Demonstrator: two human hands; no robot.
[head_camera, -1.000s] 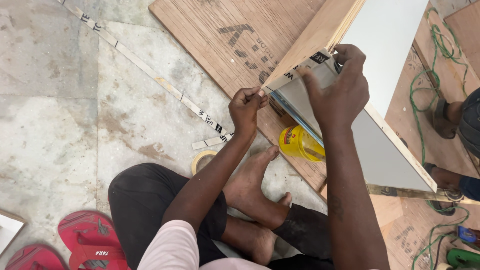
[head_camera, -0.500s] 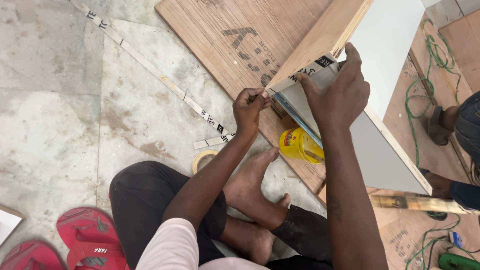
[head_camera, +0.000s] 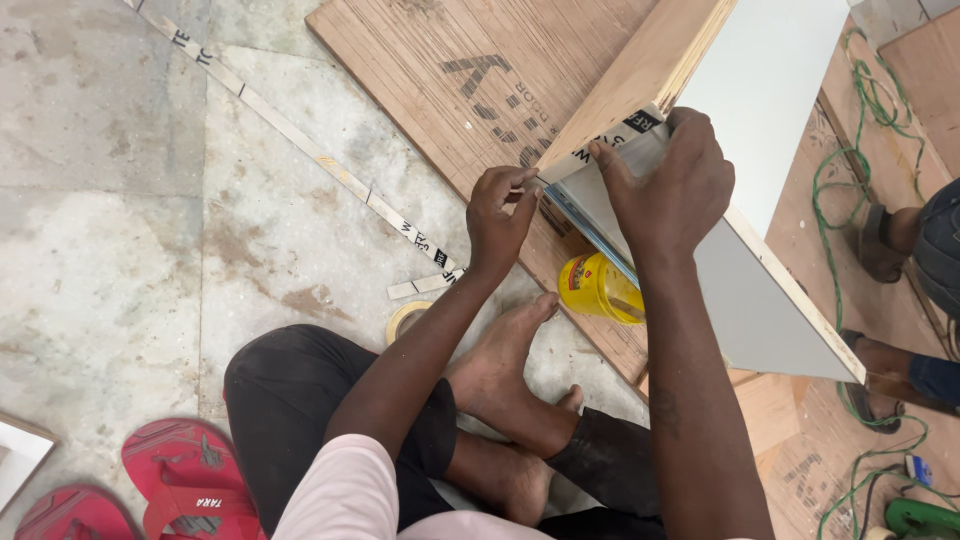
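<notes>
The fingers (head_camera: 518, 192) of the left hand (head_camera: 497, 215) are pinched on the free end of a narrow printed edge-banding strip (head_camera: 600, 148), at the lower corner of a grey-faced laminated plywood panel (head_camera: 760, 300) held on edge. The right hand (head_camera: 668, 185), at 3 o'clock of the left, is laid over the strip with its fingers pressed together and its thumb flat on the panel's edge. The strip is seen seated along the raw wooden edge towards 1 o'clock; only the corner end appears unfixed, so the banding of this edge is judged nearly complete. Both forearms are extended forward from the seated, cross-legged body. A yellow plastic glue pot (head_camera: 598, 288) stands on the floor at 6 o'clock, a loose printed strip (head_camera: 300, 150) lies at 10 o'clock, and a tape roll (head_camera: 405, 320) at 8 o'clock.
</notes>
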